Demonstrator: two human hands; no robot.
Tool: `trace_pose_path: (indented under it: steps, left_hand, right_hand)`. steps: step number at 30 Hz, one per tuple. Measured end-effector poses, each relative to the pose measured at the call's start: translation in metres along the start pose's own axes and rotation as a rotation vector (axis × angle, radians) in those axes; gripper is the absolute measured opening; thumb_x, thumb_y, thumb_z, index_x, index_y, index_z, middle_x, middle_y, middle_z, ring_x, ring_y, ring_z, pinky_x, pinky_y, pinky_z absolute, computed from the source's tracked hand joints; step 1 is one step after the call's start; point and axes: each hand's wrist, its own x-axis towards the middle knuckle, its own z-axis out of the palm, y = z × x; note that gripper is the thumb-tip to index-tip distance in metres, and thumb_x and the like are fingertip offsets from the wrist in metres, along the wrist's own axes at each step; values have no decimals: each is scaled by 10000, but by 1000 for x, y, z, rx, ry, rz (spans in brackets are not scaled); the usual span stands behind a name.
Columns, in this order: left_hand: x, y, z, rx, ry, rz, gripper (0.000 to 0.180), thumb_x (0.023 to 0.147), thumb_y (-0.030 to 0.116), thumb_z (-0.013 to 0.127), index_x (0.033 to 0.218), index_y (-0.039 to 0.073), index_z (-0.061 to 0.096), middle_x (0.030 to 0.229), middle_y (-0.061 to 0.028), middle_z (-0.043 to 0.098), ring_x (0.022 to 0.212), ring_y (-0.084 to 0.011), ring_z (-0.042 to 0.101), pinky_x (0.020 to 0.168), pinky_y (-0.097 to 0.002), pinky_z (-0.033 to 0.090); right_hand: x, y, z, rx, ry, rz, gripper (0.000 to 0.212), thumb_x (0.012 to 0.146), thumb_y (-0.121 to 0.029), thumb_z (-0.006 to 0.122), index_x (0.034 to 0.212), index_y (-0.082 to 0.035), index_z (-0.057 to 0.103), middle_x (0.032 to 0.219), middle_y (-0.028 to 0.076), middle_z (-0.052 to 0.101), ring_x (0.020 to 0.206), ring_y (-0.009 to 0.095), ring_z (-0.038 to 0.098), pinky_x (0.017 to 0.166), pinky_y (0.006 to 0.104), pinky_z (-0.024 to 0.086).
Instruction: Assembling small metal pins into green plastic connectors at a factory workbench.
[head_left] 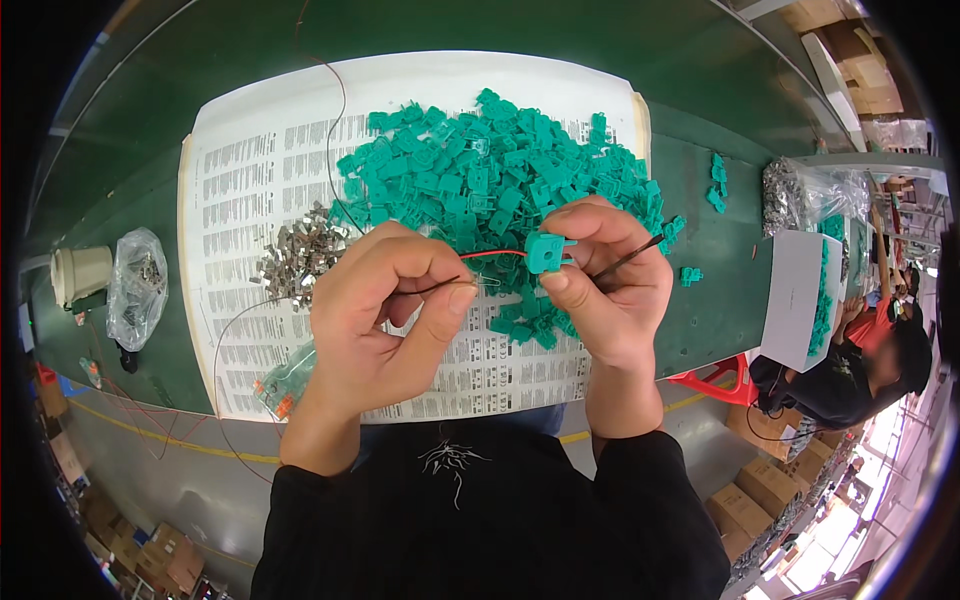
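Over the middle of the table I hold both hands close together. Between the thumb and forefinger of my right hand [620, 290] is a small teal plastic part [545, 253] with a hole in it. A slim dark rod [635, 255] also passes through those fingers; its kind is unclear. A red wire [495, 253] stretches from the plastic part to my left hand [395, 310], whose thumb and forefinger pinch a thin dark wire [440, 286]. Just past the left fingertips shows a small, thin, pale loop [488, 282], too fine to identify. Behind my hands lies a heap of similar teal parts [490, 170].
Printed white sheets [240, 200] cover part of the green table [700, 310]. Small metal pieces [300, 255] are piled at left, beyond a clear bag with orange bits [285, 385]. Another bag [137, 290] and a beige cup [80, 275] stand farther left. At right are a white box [797, 295] and a seated person [850, 360].
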Motion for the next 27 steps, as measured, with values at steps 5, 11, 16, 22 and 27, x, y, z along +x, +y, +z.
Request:
trace_pose_path:
  steps: [5,11,16,22,27]
  left_hand:
    - [0,-1,0,2,-2,3,115,901,36,707,956,0,612,833,-10,538,670,-42,447,557,-181,300]
    - [0,1,0,-4,0,-7,116,902,40,709,953,2,612,835,-10,539,673,-42,451,558,-179,305]
    - [0,0,0,-5,-2,1,118,904,45,709,952,2,610,834,-11,539,669,-40,449,552,-180,302]
    - [0,0,0,-9,-3,14,122,905,49,711,949,-2,609,832,-13,539,658,-37,444,544,-179,298]
    - [-1,0,-1,-14,-1,12,120,905,48,710,946,-3,609,835,-17,545,655,-37,442,544,-178,300]
  right_hand:
    - [0,0,-1,16,-14,4,374,841,39,758,1174,76,592,1114,137,597,871,117,605,693,220,481]
    - [0,-1,-1,24,-22,17,372,842,34,756,1171,81,588,1119,139,594,877,124,609,708,224,490]
    - [1,-1,3,66,-21,-13,359,846,112,710,1184,54,603,1074,66,565,641,24,437,578,201,363]
    - [-1,-3,0,25,13,63,389,823,1,783,1150,94,594,1074,134,605,839,123,613,685,231,503]
    - [-1,-5,2,30,21,73,383,826,-9,781,1143,96,594,1057,132,607,810,118,608,663,221,494]
